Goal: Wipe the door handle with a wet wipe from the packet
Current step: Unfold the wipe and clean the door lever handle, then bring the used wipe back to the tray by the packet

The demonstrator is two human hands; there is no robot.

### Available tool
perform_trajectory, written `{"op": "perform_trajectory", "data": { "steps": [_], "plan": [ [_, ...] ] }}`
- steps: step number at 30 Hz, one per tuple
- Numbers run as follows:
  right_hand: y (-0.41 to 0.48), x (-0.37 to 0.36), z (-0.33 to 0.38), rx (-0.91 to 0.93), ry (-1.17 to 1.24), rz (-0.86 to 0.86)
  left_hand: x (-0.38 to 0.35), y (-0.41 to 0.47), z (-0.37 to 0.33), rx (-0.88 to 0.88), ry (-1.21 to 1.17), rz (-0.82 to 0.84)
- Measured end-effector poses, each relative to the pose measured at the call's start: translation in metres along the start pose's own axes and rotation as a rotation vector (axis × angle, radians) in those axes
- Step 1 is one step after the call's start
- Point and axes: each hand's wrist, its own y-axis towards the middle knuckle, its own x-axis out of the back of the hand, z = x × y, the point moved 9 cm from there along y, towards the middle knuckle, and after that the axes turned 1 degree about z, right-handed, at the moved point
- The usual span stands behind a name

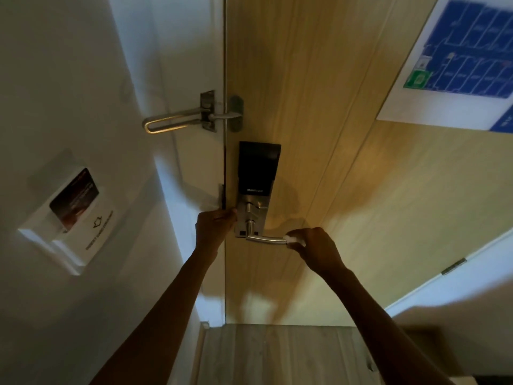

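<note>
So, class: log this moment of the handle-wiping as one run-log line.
step: wiping | right hand: presses wet wipe on door handle free end | left hand: braced at door edge beside lock plate | packet: not visible

Both bare forearms reach up and forward, well apart. The left hand (215, 225) is curled into a loose fist, knuckles up — the right hand (316, 247) is bent at the wrist, its fingers (298, 237) pinched shut in a tight grip.
</note>
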Motion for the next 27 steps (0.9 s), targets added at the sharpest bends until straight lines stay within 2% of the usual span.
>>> {"op": "perform_trajectory", "data": {
  "steps": [6,11,20,24,27],
  "plan": [
    [-0.003,0.0,-0.011,-0.059,0.026,-0.071,0.004,-0.012,-0.005,-0.06,0.067,-0.034],
    [-0.011,0.014,-0.02,-0.107,0.079,-0.182,0.004,-0.032,-0.029,-0.226,0.253,-0.085],
    [-0.056,0.034,-0.072,-0.215,0.161,-0.247,-0.035,-0.088,-0.038,-0.274,0.454,-0.128],
    [-0.105,0.049,-0.112,-0.309,0.204,-0.289,-0.081,-0.127,-0.043,-0.362,0.507,-0.065],
    [-0.149,0.062,-0.152,-0.392,0.247,-0.307,-0.137,-0.155,-0.043,-0.419,0.548,0.072]
  ]
}}
